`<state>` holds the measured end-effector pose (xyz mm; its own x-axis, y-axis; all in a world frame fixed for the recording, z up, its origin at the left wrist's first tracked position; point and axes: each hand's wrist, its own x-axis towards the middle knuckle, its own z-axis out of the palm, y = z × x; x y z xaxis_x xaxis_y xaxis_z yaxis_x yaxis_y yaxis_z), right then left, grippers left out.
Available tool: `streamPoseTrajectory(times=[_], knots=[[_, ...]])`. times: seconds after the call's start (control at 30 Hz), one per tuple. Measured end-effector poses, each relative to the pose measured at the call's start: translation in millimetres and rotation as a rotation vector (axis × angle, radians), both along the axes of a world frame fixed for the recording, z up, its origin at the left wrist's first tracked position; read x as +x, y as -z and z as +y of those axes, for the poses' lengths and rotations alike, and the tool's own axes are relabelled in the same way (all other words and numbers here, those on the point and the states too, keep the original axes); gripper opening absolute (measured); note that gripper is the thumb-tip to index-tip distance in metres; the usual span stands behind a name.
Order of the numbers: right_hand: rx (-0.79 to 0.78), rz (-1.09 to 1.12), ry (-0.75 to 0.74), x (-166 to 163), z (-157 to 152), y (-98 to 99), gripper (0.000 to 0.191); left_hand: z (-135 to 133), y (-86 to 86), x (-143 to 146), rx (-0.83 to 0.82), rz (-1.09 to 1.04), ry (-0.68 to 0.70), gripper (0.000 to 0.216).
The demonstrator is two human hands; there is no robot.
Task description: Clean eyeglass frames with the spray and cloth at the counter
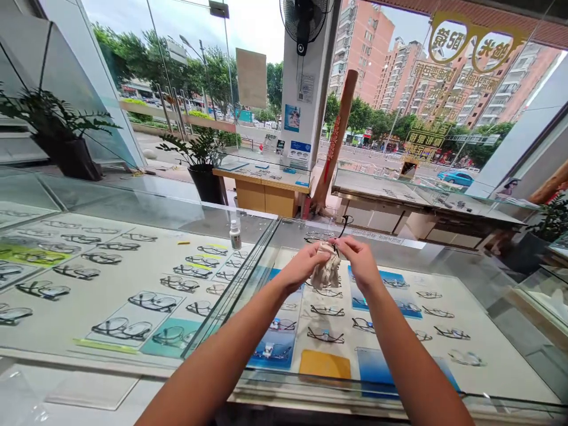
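Left hand (314, 260) has a crumpled pale cloth (326, 274) bunched in its fingers, and the right hand (358, 258) is pinching a pair of dark eyeglasses (345, 220), mostly hidden by the fingers and cloth. Both hands are close together, above the right display case (497, 322), so the eyeglasses are right there between them.

Contents of that glass case, front first: a mustard-coloured sheet (326, 365), some blue cards (271, 349), then rows of frames (327, 311) on a cream base. The left display case (133, 266) butts up against it and has loads more frames, some on a teal card (171, 336) or yellow strips. A small white bottle (235, 235) stands upright around its far end; can't tell if it's on the glass or inside.

Further back, a wooden cabinet (266, 200) has a glass top section with a few frames in it. Beside it a black pot (206, 186) holds a leafy plant. Street and trees outside.
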<state>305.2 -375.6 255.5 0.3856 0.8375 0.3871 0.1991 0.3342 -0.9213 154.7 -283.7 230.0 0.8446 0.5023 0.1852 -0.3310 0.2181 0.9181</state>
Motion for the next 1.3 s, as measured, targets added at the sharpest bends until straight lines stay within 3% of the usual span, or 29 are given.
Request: streamPoseTrajectory(times=[0.23,0.47,0.67,1.0,1.3], knots=[[0.082,0.021,0.043,3.0,2.1,25.9,0.038,-10.1,5.9,5.4,-0.003,0.055,-0.019,0.054],[0.133,-0.008,0.073,0.7,-0.9,28.2,0.032,-10.9,16.3,14.0,-0.015,0.100,-0.060,0.060],[0.140,-0.043,0.138,-3.2,-1.9,29.4,0.033,-7.7,27.5,18.9,0.033,0.113,-0.201,0.053],[0.142,0.011,0.123,-10.6,-5.4,27.8,0.029,-17.0,15.8,16.7,-0.138,0.058,-0.086,0.050],[0.137,0.005,0.110,-11.0,-2.2,33.1,0.030,-20.4,15.9,18.7,-0.079,0.008,-0.083,0.055]])
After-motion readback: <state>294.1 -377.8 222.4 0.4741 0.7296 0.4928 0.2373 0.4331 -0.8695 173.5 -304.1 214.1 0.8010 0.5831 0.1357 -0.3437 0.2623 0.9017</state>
